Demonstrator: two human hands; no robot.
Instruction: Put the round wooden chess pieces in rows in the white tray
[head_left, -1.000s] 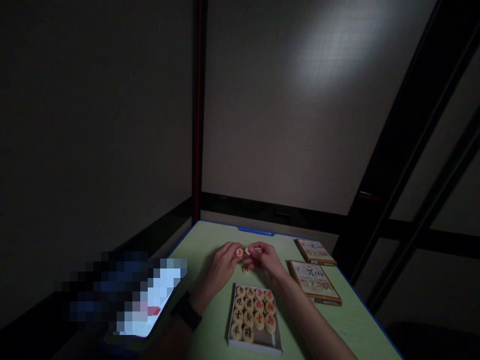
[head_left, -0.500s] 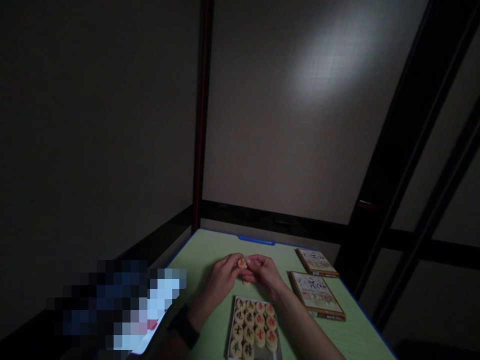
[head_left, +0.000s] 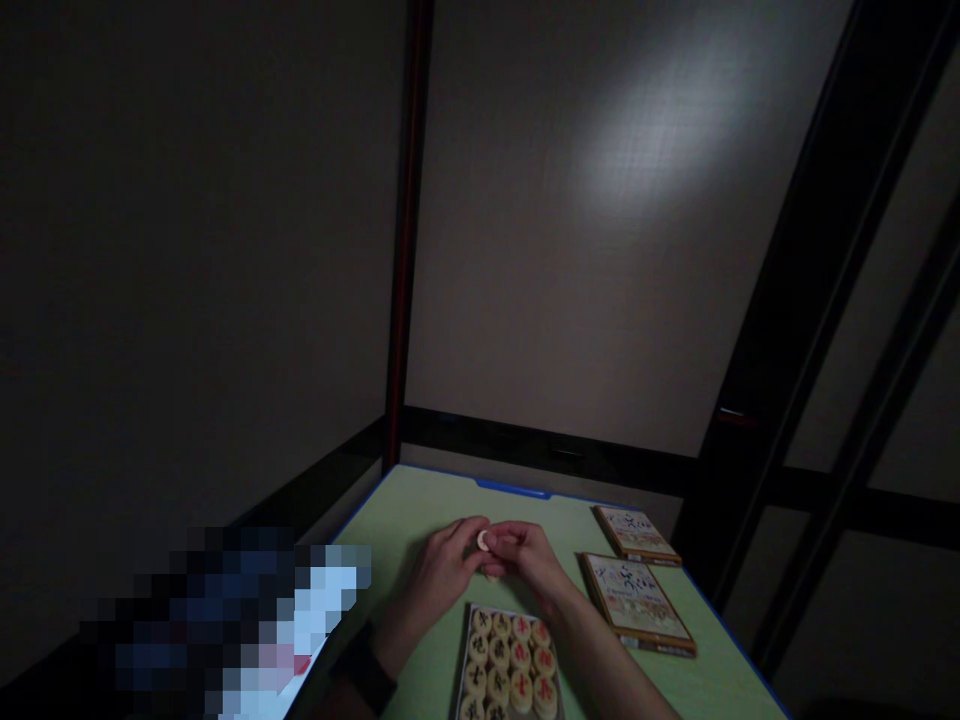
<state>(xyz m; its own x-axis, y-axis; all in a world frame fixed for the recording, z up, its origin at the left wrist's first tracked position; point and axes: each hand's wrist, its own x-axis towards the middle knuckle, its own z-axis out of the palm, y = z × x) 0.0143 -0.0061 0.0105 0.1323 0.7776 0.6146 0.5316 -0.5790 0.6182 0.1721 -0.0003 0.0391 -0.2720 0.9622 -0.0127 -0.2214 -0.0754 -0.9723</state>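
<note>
My left hand [head_left: 446,568] and my right hand [head_left: 531,560] meet over the middle of the table. Between their fingertips is a round, pale Chinese chess piece [head_left: 482,540], pinched from both sides; the right thumb covers part of its face. Just below the hands, a second chess piece [head_left: 491,577] shows only in part. Nearer to me lies an open box [head_left: 465,655] filled with rows of round pieces, black characters on the left and red on the right. My right forearm passes over its right edge.
Two flat printed boxes, one farther back [head_left: 637,535] and one nearer [head_left: 637,600], lie along the right side of the green table [head_left: 420,500]. A blue clip-like strip [head_left: 514,489] marks the far edge. Walls stand close behind and left. A bright, pixelated area fills the lower left.
My right thumb has come across the face of the piece, whose red character no longer shows. The hands stay together in nearly the same place. The view has tilted up slightly.
</note>
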